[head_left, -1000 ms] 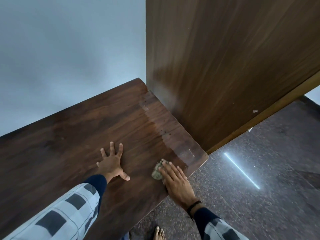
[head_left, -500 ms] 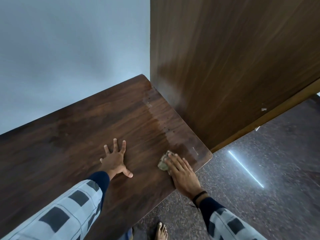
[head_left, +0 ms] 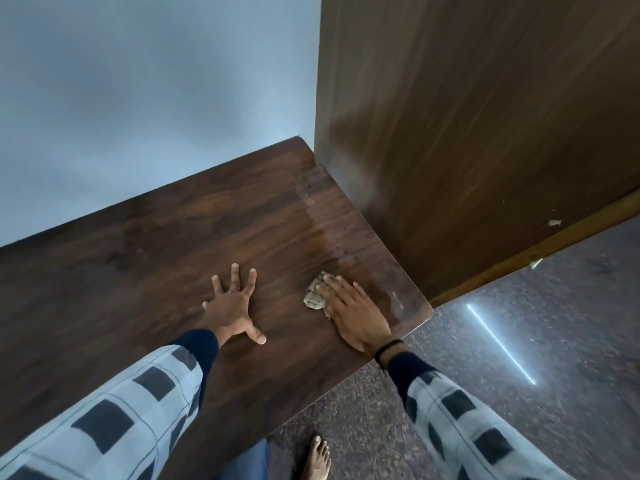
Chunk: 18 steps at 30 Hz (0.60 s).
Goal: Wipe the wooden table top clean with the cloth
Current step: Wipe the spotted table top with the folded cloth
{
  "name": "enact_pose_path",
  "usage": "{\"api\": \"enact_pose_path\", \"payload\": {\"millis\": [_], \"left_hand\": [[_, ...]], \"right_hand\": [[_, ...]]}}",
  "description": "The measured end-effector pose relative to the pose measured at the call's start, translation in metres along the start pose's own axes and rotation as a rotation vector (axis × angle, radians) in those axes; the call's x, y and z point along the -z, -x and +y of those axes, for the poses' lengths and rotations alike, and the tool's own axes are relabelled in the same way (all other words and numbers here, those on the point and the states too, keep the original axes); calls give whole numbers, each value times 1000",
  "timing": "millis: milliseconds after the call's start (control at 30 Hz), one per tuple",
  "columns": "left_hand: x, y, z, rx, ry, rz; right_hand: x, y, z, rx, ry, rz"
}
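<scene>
**One small cloth, pressed flat near the table's right end**

The left hand (head_left: 232, 306) lies spread, fingers apart, palm down on the wooden table top (head_left: 138, 258), gripping nothing; it looks like a brace. To its right, the right hand (head_left: 353, 313) lies flat with fingers together, pressing the cloth (head_left: 313, 295) against the wood near the right end, beside the tall wooden panel (head_left: 467, 133). The cloth is bunched, soft and probably light; it should slide easily under palm pressure, best held from above by flattened fingers. Count: one cloth, one table top, two hands.
</scene>
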<state>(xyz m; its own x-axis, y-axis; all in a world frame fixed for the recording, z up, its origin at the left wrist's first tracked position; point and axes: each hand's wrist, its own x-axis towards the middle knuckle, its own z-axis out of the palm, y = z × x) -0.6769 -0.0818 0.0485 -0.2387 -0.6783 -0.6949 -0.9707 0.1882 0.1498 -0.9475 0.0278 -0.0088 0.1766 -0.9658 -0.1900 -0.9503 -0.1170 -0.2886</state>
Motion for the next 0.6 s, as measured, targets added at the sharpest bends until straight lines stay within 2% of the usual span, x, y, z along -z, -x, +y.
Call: {"api": "enact_pose_path", "payload": {"millis": [67, 133, 233, 367, 433, 600], "left_hand": [[0, -2, 0, -2, 2, 5], [-2, -3, -1, 1, -2, 9], [-3, -2, -4, 5, -17, 11], [-3, -2, -2, 6, -6, 4], [-2, 0, 1, 10, 8, -9], [1, 2, 3, 6, -2, -31]], "right_hand": [[12, -21, 15, -58, -10, 26], [24, -46, 19, -204, -34, 86], [23, -61, 0, -343, -66, 148], [6, -42, -11, -85, -40, 58], [15, -52, 5, -32, -40, 39], [54, -116, 25, -271, -15, 89]]}}
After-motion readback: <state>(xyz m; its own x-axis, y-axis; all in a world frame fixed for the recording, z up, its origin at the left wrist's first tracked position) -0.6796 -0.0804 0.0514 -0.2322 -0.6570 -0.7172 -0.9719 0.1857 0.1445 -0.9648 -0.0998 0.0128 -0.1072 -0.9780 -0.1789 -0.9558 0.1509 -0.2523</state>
